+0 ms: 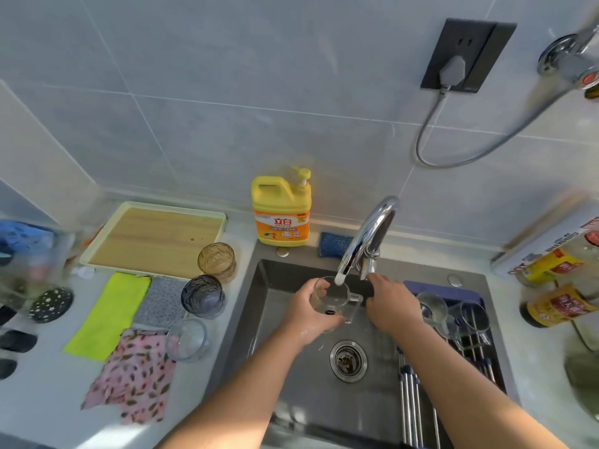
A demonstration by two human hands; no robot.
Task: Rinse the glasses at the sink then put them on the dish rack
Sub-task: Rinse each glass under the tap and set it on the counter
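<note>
My left hand (308, 314) grips a clear glass mug (335, 298) over the sink (259, 335), right under the chrome faucet (366, 241), with water running into it. My right hand (392, 303) reaches toward the faucet's handle; its fingertips touch the handle's base next to the mug's handle. Left of the sink stand an amber glass (217, 261), a dark grey glass (203, 296) and a clear glass (187, 339). The dish rack (418, 403) spans the sink's right side and holds a ribbed glass (432, 307) and a clear glass (473, 315).
A yellow dish-soap bottle (281, 210) and a blue sponge (335, 244) sit behind the sink. A wooden tray (152, 238) and several cloths (110, 314) lie on the left counter. Sauce bottles (557, 306) stand at the right. The drain (348, 359) is in the basin's middle.
</note>
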